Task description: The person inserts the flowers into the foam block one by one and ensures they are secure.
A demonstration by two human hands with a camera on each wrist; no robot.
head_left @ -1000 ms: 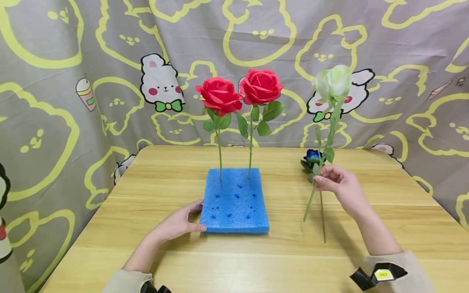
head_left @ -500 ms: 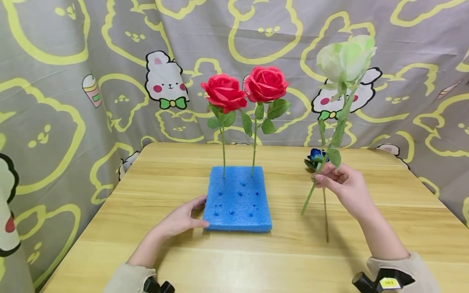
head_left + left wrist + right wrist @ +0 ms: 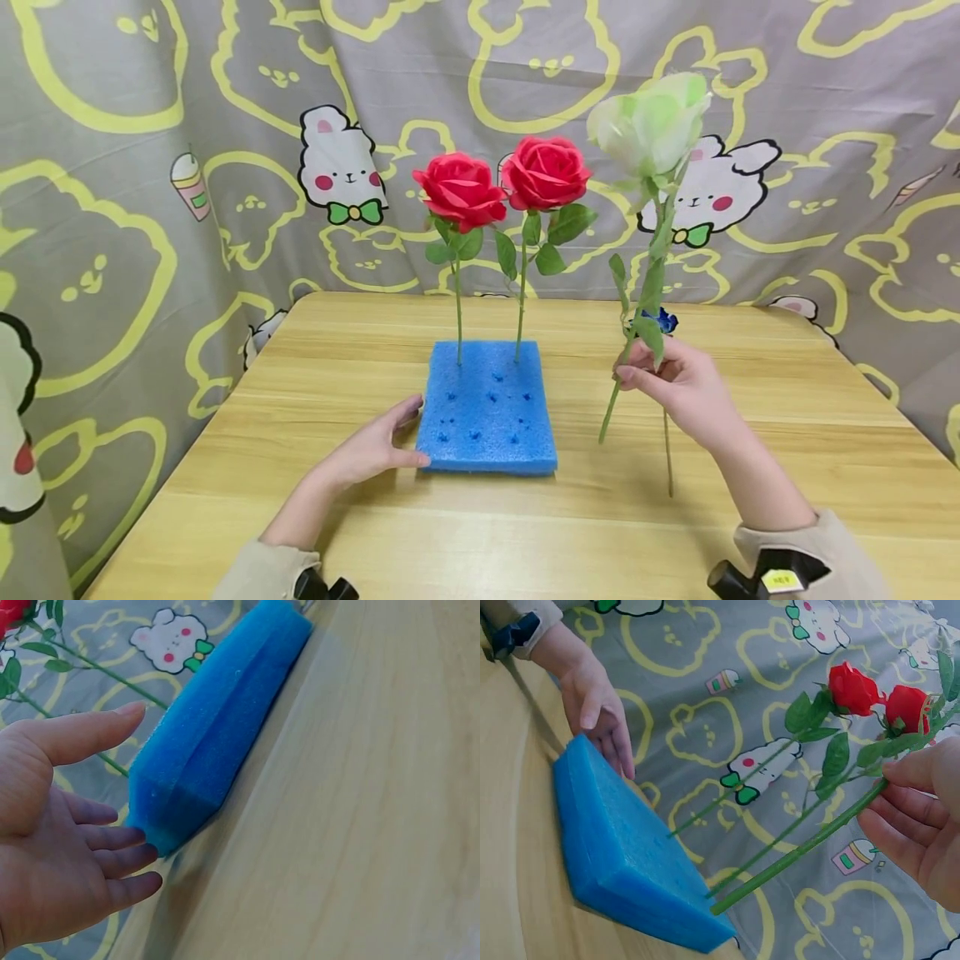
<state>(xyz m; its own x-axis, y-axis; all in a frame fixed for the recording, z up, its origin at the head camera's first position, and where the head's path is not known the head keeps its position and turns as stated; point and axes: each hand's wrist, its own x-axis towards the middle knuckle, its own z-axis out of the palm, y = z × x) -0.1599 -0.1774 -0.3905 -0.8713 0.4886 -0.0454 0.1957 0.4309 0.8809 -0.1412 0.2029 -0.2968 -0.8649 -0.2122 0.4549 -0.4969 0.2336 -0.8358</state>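
Two red roses [image 3: 462,192] [image 3: 545,173] stand upright in the back part of a blue foam block [image 3: 487,417], which has several small holes in its top. My left hand [image 3: 367,450] rests at the block's left side with thumb and fingers spread; the left wrist view shows the hand [image 3: 75,832] with relaxed fingers by the foam [image 3: 210,727]. To the right of the block, my right hand [image 3: 682,392] pinches the stem of a white-green rose [image 3: 652,125] above the table, its lower end free. In the right wrist view that stem [image 3: 802,847] slants from my fingers toward the foam.
A blue rose [image 3: 660,320] lies on the wooden table [image 3: 480,533] behind my right hand, its thin stem pointing toward the front. A grey curtain [image 3: 420,67] with yellow outlines and cartoon figures hangs behind and beside the table.
The white-green rose has come up and closer in the head view, then shifted left with my right hand toward the foam. My left hand stays at the block, and the view has shifted slightly.
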